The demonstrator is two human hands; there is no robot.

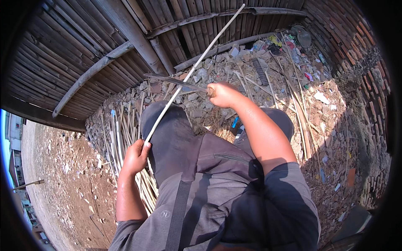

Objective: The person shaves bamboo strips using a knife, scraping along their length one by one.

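My left hand [135, 156] is closed around the lower end of a long, pale bamboo strip [204, 55], which slants up and away to the right over my left knee. My right hand [226, 94] grips the handle of a long dark knife [176, 81]. Its blade points left and crosses the strip a little above my knee. Whether the edge bites into the strip or only lies against it, I cannot tell. Beside my left leg lies a bundle of pale strips [146, 190], partly hidden by my arm and thigh.
A bamboo slat wall [83, 62] with pole rails stands ahead and to the left. On the right rises a brick wall [351, 37]. Rubble [201, 75] and litter cover the ground ahead. Several long split pieces [300, 121] lie right of my right knee.
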